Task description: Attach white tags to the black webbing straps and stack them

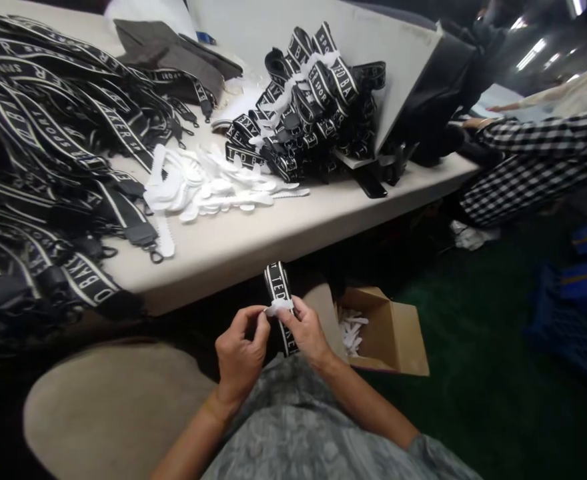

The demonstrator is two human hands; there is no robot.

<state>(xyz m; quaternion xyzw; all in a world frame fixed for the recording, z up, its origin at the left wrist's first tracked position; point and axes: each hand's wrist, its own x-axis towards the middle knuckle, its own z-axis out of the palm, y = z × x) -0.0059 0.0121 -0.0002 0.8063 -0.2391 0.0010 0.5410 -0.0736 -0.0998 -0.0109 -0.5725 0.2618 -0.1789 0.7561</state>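
A folded black strap (pixel 277 279) with white lettering and pale edge stripes stands upright in front of my lap. My right hand (pixel 309 330) is closed on its right side, thumb across the front. Around the strap's middle runs a white strip (pixel 279 305), and my left hand (pixel 243 343) pinches the end of it at the left. Whether the strip is fastened behind the strap is hidden. On the table, a pile of loose white strips (pixel 198 183) lies between long loose straps (pixel 48 127) at the left and bundled straps (pixel 318 100) bound with white strips.
A pale table (pixel 243 243) runs across in front of me. By my right forearm is an open cardboard box (pixel 381 327) with white strips inside. A round beige stool (pixel 118 407) stands at lower left. Another person in a checked garment (pixel 538 160) sits at the right, near blue crates (pixel 586 287).
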